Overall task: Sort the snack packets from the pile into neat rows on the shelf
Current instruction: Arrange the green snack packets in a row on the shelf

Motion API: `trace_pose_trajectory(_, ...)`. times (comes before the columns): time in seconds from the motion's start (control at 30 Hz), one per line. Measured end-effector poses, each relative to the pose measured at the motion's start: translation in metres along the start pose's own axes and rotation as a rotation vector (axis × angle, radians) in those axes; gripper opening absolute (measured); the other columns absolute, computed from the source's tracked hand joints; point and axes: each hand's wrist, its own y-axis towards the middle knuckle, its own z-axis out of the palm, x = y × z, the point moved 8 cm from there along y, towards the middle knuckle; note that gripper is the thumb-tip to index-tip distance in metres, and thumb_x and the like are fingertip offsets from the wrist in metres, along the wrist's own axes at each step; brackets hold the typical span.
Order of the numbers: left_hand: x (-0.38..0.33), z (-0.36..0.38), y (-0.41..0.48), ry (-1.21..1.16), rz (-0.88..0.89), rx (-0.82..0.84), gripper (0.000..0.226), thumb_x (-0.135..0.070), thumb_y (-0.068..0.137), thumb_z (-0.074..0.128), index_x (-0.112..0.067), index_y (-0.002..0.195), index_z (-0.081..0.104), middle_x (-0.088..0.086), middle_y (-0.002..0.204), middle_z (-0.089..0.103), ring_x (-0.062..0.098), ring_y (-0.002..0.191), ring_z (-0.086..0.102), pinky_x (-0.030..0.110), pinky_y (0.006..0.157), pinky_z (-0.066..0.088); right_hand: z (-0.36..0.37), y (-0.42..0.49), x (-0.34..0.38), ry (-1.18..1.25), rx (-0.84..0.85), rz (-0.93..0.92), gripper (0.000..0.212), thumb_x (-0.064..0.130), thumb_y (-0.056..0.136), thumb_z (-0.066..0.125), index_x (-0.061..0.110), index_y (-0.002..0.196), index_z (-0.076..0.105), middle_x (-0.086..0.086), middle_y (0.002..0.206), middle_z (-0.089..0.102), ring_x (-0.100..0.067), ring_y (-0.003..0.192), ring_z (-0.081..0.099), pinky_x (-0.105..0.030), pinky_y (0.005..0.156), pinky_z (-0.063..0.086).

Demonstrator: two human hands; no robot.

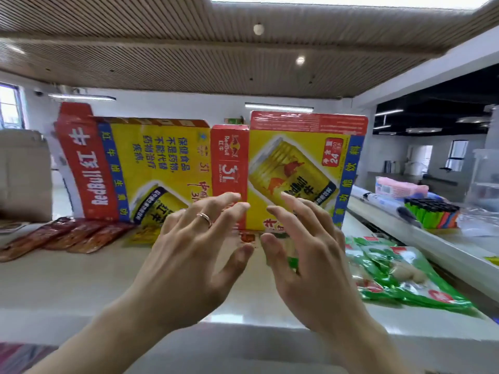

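1. Left hand (194,252): open, fingers spread, nothing held. It has a rose-gold ring (204,218) on one finger and is raised over the middle of the shelf (67,279).
2. Right hand (310,260): open, fingers spread, nothing held. It is just beside the left hand, thumbs nearly meeting.
3. Brown-red snack packets (67,236): overlapping row, lying flat at the shelf's left. Print unreadable.
4. Green snack packets (399,271): overlapped stack at the shelf's right. White panel, red roundel, wording too blurred to read.
5. Yellow packet (143,236): at the carton's foot, partly hidden behind the left hand.
6. Red Bull carton (297,147): flattened, standing upright along the shelf's back, print inverted. Reads "RedBull", "红牛", "24", "31", with a gold can pictured.
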Motion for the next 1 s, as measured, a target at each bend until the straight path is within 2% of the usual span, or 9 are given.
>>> trace_pose_trajectory(0.3,0.111,-0.110,-0.093,0.120,-0.146,-0.050,0.056,-0.059,0.095,0.035,-0.032,0.143,0.042,-0.014,0.153,0.037,0.012,0.140,0.035,0.038,0.104,0.032,0.077,0.000,0.156,0.121,0.043,-0.133,0.057,0.057,0.093,0.039,0.032,0.145,0.042,0.017,0.156,0.030,-0.010,0.147,0.016,-0.041,0.113,0.023)
trace_pose_trajectory(0.47,0.170,-0.168,-0.153,0.198,-0.213,-0.033,0.058,-0.059,0.094,0.035,-0.032,0.144,0.040,-0.015,0.153,0.035,0.009,0.141,0.031,0.033,0.109,0.025,0.115,-0.006,0.245,0.143,0.053,-0.191,0.054,0.056,0.090,0.044,0.029,0.137,0.053,0.010,0.157,0.031,-0.021,0.146,0.021,-0.049,0.112,0.028)
trace_pose_trajectory(0.67,0.224,-0.230,-0.219,0.254,-0.284,-0.023,0.059,-0.061,0.095,0.035,-0.033,0.147,0.038,-0.013,0.156,0.032,0.008,0.144,0.028,0.037,0.113,0.026,0.147,-0.011,0.342,0.217,0.039,-0.232,0.055,0.058,0.088,0.042,0.034,0.137,0.050,0.013,0.158,0.027,-0.020,0.146,0.018,-0.044,0.108,0.021)
trace_pose_trajectory(0.77,0.240,-0.254,-0.242,0.282,-0.305,-0.017,0.058,-0.058,0.095,0.038,-0.033,0.148,0.035,-0.012,0.155,0.034,0.009,0.144,0.028,0.033,0.114,0.023,0.161,-0.019,0.382,0.263,0.052,-0.250,0.056,0.059,0.088,0.042,0.036,0.138,0.045,0.013,0.158,0.028,-0.020,0.146,0.020,-0.044,0.107,0.023)
trace_pose_trajectory(0.87,0.256,-0.276,-0.262,0.313,-0.323,-0.005,0.057,-0.057,0.095,0.038,-0.032,0.147,0.037,-0.010,0.154,0.037,0.011,0.142,0.032,0.036,0.112,0.027,0.175,-0.022,0.413,0.296,0.078,-0.255,0.056,0.058,0.087,0.043,0.035,0.138,0.045,0.011,0.155,0.034,-0.022,0.142,0.026,-0.049,0.106,0.029)
trace_pose_trajectory(1.0,0.282,-0.301,-0.286,0.365,-0.350,-0.002,0.059,-0.060,0.096,0.033,-0.032,0.148,0.036,-0.012,0.157,0.031,0.009,0.145,0.027,0.036,0.113,0.024,0.190,-0.020,0.443,0.336,0.092,-0.258,0.057,0.058,0.087,0.042,0.033,0.138,0.047,0.012,0.153,0.036,-0.019,0.141,0.027,-0.049,0.105,0.027)
